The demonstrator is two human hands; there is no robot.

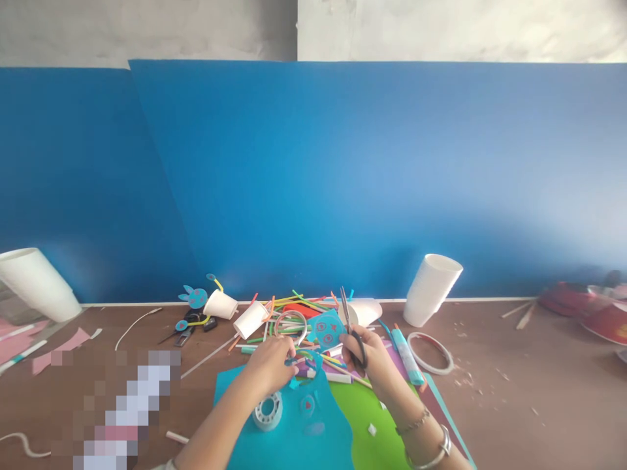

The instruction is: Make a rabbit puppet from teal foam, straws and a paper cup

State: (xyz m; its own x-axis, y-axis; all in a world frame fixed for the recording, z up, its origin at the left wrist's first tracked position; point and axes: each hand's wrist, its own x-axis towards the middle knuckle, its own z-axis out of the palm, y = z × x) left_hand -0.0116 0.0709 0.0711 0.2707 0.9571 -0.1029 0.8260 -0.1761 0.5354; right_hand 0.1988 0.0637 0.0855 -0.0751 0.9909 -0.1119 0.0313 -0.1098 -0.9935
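Two hands work near the round white tape roll (268, 412). Your R hand (376, 358), beyond it to the R, grips black-handled metal scissors (353, 329), blades up. The blue paper pc w/ red face drawing (325, 329) is beyond the roll, by your R fingertips. Your L hand (271, 363), just beyond the roll, has bent fingers at a curled blue paper strip (318, 363); can't tell if they're pinching it.
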